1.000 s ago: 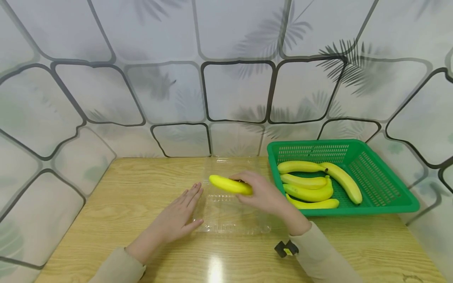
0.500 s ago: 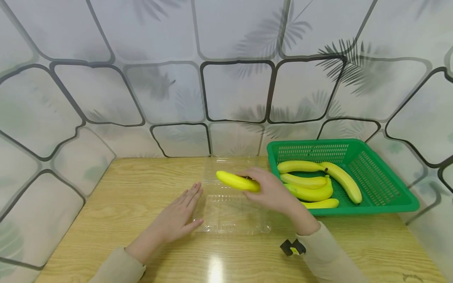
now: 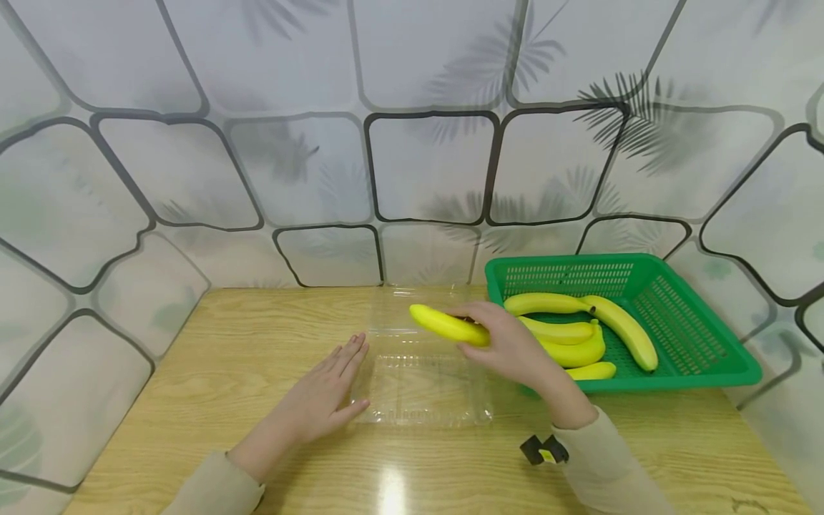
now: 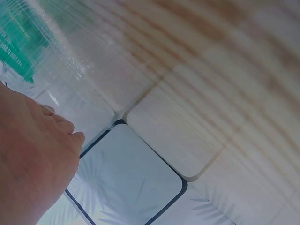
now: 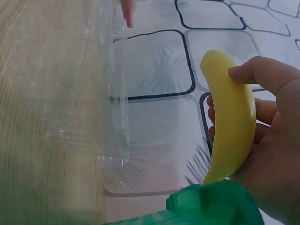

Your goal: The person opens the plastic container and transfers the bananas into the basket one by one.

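Observation:
A yellow banana (image 3: 447,325) is gripped by my right hand (image 3: 508,343), held above the right side of a clear plastic container (image 3: 418,386). In the right wrist view the thumb lies along one side of the banana (image 5: 229,112) and the fingers curl behind it. My left hand (image 3: 327,393) has its fingers straight and lies at the container's left edge; in the left wrist view that hand (image 4: 37,154) is partly cut off by the frame. The container stands with its see-through lid (image 3: 418,307) laid back toward the wall.
A green plastic basket (image 3: 708,336) stands on the wooden table (image 3: 244,343) to the right, with several bananas (image 3: 624,332) in it. Patterned wall covering (image 3: 431,164) rises behind the table and at both sides.
My right hand has moved to the right with the banana, toward the green basket, and now covers more of the bananas in it. My left hand has stayed in place.

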A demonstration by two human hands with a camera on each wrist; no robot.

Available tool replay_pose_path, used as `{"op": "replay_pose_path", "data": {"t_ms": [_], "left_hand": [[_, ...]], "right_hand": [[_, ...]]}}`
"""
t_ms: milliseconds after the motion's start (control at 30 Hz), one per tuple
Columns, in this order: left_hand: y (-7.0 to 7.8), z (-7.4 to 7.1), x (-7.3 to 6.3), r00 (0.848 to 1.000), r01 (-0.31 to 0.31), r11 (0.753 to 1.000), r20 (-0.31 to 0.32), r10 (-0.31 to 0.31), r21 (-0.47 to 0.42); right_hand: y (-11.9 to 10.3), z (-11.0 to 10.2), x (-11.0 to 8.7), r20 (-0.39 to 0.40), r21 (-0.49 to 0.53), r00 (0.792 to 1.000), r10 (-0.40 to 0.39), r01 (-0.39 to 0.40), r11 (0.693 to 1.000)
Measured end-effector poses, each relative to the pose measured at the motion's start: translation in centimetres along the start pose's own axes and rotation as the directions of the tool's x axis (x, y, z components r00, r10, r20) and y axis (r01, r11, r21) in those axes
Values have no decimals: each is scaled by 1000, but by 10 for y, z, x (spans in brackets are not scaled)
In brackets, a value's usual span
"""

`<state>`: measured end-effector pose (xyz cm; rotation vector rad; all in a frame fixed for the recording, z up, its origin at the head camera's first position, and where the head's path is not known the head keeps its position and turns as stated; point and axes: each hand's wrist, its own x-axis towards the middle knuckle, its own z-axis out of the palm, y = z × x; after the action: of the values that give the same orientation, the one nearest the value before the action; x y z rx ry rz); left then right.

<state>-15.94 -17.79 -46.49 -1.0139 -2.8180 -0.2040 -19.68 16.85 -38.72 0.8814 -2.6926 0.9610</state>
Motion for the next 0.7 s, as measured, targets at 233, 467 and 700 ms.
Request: {"op": "replay_pose_path", "data": {"t_ms": [233,467,700], "left_hand": [[0,0,0,1000,-1,1000,-4,1,-4],[0,1,0,1000,-6,1000,-11,6,-1],[0,1,0,1000,-6,1000,-11,6,-7]], "right_hand": [[5,-6,-4,-16,12,1000,10,-10,1000],[12,-14,-9,-34,11,999,25,-24,1000],[18,-22,-14,-45,11,997,61,-60,998]]}}
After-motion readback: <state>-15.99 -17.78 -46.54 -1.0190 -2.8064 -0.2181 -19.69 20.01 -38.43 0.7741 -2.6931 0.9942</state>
